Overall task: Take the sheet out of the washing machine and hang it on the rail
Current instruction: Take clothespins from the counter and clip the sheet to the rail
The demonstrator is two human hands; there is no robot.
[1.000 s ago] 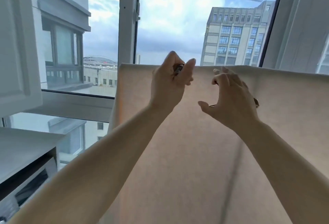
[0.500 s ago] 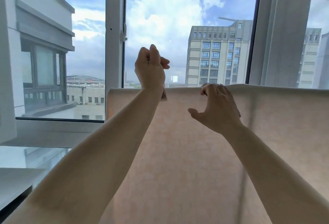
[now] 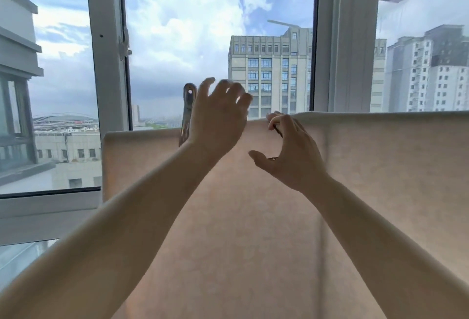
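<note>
1. Beige cloth: the sheet (image 3: 253, 217) hangs in a flat panel across the lower part of the view, its top fold running level from left of centre to the right edge. The rail beneath that fold is hidden by the cloth.
2. A metal clothes peg (image 3: 187, 113) stands upright on the top fold, just left of the left hand, its lower end over the cloth.
3. The left hand (image 3: 218, 118) is raised in front of the fold with fingers spread and loosely bent; it holds nothing, and motion blur softens the fingertips.
4. The right hand (image 3: 291, 151) has its fingers curled over the top edge of the sheet, the thumb held apart below; a small dark item lies in the palm, too hidden to identify.
5. Behind the sheet stands a white-framed window (image 3: 106, 65) with vertical posts and a handle on the left post.
6. Through the glass: a cloudy blue sky, a grey multi-storey building (image 3: 269, 70) at centre, taller blocks at right, low roofs at left.
</note>
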